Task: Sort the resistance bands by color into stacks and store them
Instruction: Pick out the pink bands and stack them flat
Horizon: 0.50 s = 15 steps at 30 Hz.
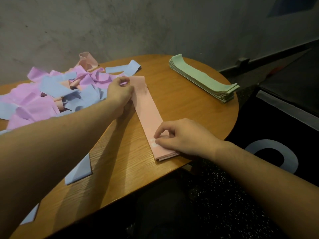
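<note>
Pink stack mid-table, beside the unsorted pile; left hand pinches its far end, right hand pinches the near end. Bands likely light, limp, rubbery; hold both ends to square

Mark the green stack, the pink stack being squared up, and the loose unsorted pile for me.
green stack [203, 78]: head view, middle of its top band.
pink stack [149, 109]: head view, bare top band between the hands.
unsorted pile [57, 90]: head view, blue band near the heap's centre.
</note>
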### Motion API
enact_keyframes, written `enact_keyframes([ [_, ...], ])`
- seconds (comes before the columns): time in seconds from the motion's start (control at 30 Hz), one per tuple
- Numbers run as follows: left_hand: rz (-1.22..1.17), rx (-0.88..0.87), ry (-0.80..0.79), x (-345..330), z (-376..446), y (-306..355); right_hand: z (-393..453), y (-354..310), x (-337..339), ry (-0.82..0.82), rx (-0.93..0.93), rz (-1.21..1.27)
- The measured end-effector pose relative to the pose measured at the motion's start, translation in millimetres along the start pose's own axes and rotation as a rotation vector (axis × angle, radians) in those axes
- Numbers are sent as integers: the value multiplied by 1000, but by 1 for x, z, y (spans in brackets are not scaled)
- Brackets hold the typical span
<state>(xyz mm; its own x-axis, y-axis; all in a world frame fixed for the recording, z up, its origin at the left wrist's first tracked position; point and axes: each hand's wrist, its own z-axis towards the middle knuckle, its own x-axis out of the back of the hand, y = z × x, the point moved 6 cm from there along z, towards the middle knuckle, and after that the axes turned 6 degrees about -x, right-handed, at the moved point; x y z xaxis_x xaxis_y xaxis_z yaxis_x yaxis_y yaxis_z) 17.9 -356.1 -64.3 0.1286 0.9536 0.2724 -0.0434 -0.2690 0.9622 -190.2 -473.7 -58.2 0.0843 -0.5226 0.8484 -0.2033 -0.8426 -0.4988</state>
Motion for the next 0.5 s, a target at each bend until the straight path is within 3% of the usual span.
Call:
enact_keyframes([
  [0.17, -9, -4, -39, 1, 5, 1, 2, -4, 5, 26, 46, -67],
  [0.3, 16, -24, -34, -1, 8, 0, 15, -3, 11, 167, 68, 120],
  [0.5, 282, -195, -19, 1, 10, -1, 55, 14, 12, 273, 6, 425],
])
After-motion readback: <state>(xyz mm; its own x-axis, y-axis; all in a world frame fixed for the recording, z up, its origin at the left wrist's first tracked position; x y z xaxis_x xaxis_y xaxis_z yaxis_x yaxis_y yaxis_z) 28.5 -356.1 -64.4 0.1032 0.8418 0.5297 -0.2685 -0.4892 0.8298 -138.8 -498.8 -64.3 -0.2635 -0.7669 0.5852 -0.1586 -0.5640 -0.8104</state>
